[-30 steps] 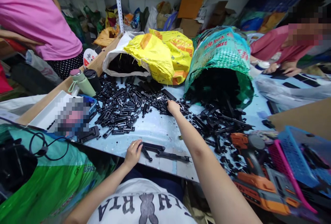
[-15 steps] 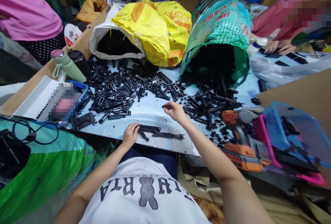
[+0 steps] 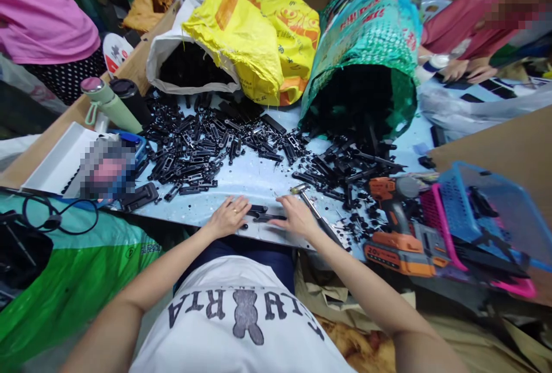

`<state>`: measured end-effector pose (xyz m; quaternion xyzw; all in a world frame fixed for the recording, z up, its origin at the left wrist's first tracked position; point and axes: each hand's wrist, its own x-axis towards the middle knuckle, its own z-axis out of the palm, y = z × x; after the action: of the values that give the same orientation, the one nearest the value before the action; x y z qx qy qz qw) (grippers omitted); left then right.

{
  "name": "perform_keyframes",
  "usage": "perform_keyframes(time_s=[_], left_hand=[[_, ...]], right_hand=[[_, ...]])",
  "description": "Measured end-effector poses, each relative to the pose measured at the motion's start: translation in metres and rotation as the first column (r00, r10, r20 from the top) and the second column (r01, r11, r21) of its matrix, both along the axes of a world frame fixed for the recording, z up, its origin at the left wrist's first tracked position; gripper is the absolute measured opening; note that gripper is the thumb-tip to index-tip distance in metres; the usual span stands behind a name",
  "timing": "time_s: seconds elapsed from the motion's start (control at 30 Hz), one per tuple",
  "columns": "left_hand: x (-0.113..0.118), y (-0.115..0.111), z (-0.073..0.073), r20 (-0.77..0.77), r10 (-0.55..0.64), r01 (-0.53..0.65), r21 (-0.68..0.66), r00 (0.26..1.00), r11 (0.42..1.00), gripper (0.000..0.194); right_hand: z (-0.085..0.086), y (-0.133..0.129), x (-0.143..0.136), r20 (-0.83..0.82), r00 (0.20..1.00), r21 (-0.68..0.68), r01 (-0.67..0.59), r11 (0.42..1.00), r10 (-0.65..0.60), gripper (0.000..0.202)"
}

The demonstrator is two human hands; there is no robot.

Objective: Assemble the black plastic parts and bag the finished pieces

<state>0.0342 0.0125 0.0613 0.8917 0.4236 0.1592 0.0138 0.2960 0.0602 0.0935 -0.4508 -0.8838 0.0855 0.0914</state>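
Note:
My left hand (image 3: pixel 229 215) lies with stretched fingers at the left end of long black plastic parts (image 3: pixel 263 216) near the table's front edge. At their right end is my right hand (image 3: pixel 296 216), slightly blurred, its thumb apart from the fingers. Both hands partly cover the parts, so I cannot tell how these fit together. A small black piece (image 3: pixel 245 226) shows below my left fingers. Just right of my right hand lies a hammer (image 3: pixel 318 212) with its head away from me.
Piles of black parts (image 3: pixel 190 154) spread before a yellow sack (image 3: pixel 241 39) and a green sack (image 3: pixel 362 45). An orange cordless drill (image 3: pixel 392 218) and a blue basket (image 3: pixel 461 206) stand right. Bottles (image 3: pixel 110 103) stand left. Another person's hands (image 3: pixel 470 68) work at far right.
My right hand has come down to the long parts, its pinch on a small black piece opened. My left hand has shifted right and flattened. The hammer now shows beside my right arm.

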Motion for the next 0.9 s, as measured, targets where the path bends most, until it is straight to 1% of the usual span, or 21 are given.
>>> perform_keyframes(time_s=[0.03, 0.07, 0.1, 0.17, 0.23, 0.27, 0.33, 0.37, 0.4, 0.43, 0.47, 0.53, 0.57, 0.6, 0.63, 0.67, 0.7, 0.73, 0.8, 0.87, 0.9], left_hand=[[0.005, 0.006, 0.004, -0.07, -0.058, 0.056, -0.039, 0.996, 0.998, 0.045], [0.011, 0.014, 0.009, -0.12, -0.078, 0.068, -0.081, 0.99, 0.994, 0.049], [0.017, 0.022, 0.013, -0.158, -0.069, 0.049, -0.124, 0.985, 0.991, 0.051], [0.026, 0.038, 0.024, -0.202, -0.01, -0.034, -0.211, 0.979, 0.977, 0.047], [0.03, 0.048, 0.038, -0.203, 0.041, -0.099, -0.28, 0.978, 0.955, 0.044], [0.03, 0.049, 0.046, -0.177, 0.053, -0.105, -0.302, 0.983, 0.947, 0.047], [0.027, 0.04, 0.065, -0.042, 0.043, -0.054, -0.303, 0.998, 0.951, 0.054], [0.026, 0.031, 0.075, 0.072, 0.014, 0.008, -0.286, 0.997, 0.958, 0.057], [0.026, 0.02, 0.085, 0.207, -0.029, 0.083, -0.257, 0.978, 0.963, 0.061], [0.026, 0.007, 0.094, 0.354, -0.081, 0.167, -0.221, 0.932, 0.961, 0.064], [0.028, -0.005, 0.102, 0.488, -0.128, 0.246, -0.185, 0.863, 0.952, 0.066], [0.032, -0.026, 0.117, 0.676, -0.146, 0.324, -0.144, 0.723, 0.935, 0.066], [0.034, -0.034, 0.122, 0.732, -0.129, 0.334, -0.141, 0.669, 0.932, 0.065], [0.035, -0.039, 0.127, 0.766, -0.107, 0.335, -0.147, 0.634, 0.931, 0.063], [0.035, -0.041, 0.13, 0.782, -0.088, 0.332, -0.157, 0.617, 0.93, 0.061], [0.035, -0.041, 0.133, 0.782, -0.076, 0.327, -0.168, 0.619, 0.93, 0.058], [0.033, -0.039, 0.136, 0.765, -0.069, 0.316, -0.181, 0.641, 0.931, 0.056], [0.032, -0.035, 0.138, 0.728, -0.066, 0.303, -0.199, 0.682, 0.932, 0.055], [0.027, -0.023, 0.141, 0.608, -0.052, 0.248, -0.244, 0.792, 0.937, 0.053], [0.024, -0.007, 0.14, 0.454, -0.015, 0.162, -0.287, 0.891, 0.944, 0.054], [0.023, 0.001, 0.138, 0.371, 0.018, 0.104, -0.306, 0.929, 0.946, 0.054]], right_hand=[[-0.006, -0.007, 0.0, 0.076, 0.997, 0.029, 0.02, 0.999, -0.022, 0.061], [-0.011, -0.013, -0.001, 0.139, 0.989, 0.059, 0.049, 0.997, -0.057, 0.061], [-0.016, -0.016, 0.0, 0.184, 0.978, 0.086, 0.08, 0.993, -0.095, 0.06], [-0.02, -0.015, 0.002, 0.218, 0.966, 0.119, 0.117, 0.986, -0.141, 0.062], [-0.011, -0.011, 0.008, 0.192, 0.976, 0.121, 0.079, 0.99, -0.101, 0.065], [-0.002, -0.01, 0.01, 0.15, 0.987, 0.113, 0.032, 0.993, -0.049, 0.067], [0.025, -0.013, 0.014, -0.007, 0.994, 0.095, -0.105, 0.99, 0.106, 0.069], [0.041, -0.018, 0.014, -0.12, 0.974, 0.09, -0.184, 0.979, 0.194, 0.069], [0.058, -0.024, 0.012, -0.246, 0.93, 0.087, -0.261, 0.962, 0.274, 0.069], [0.073, -0.031, 0.009, -0.373, 0.862, 0.082, -0.339, 0.937, 0.344, 0.068], [0.086, -0.037, 0.005, -0.487, 0.784, 0.075, -0.402, 0.913, 0.385, 0.066], [0.104, -0.049, -0.005, -0.657, 0.642, 0.057, -0.479, 0.876, 0.395, 0.06], [0.108, -0.052, -0.009, -0.708, 0.594, 0.048, -0.499, 0.866, 0.382, 0.057], [0.109, -0.054, -0.013, -0.739, 0.562, 0.043, -0.511, 0.858, 0.372, 0.054], [0.108, -0.055, -0.017, -0.755, 0.543, 0.042, -0.52, 0.853, 0.367, 0.053], [0.105, -0.054, -0.019, -0.764, 0.531, 0.041, -0.528, 0.849, 0.367, 0.052], [0.1, -0.053, -0.021, -0.766, 0.525, 0.039, -0.537, 0.843, 0.37, 0.053], [0.094, -0.05, -0.021, -0.768, 0.524, 0.039, -0.537, 0.843, 0.369, 0.054], [0.081, -0.043, -0.021, -0.765, 0.544, 0.034, -0.501, 0.865, 0.345, 0.055], [0.07, -0.031, -0.018, -0.725, 0.607, 0.026, -0.448, 0.894, 0.325, 0.054], [0.066, -0.024, -0.015, -0.68, 0.659, 0.024, -0.42, 0.907, 0.323, 0.054]])
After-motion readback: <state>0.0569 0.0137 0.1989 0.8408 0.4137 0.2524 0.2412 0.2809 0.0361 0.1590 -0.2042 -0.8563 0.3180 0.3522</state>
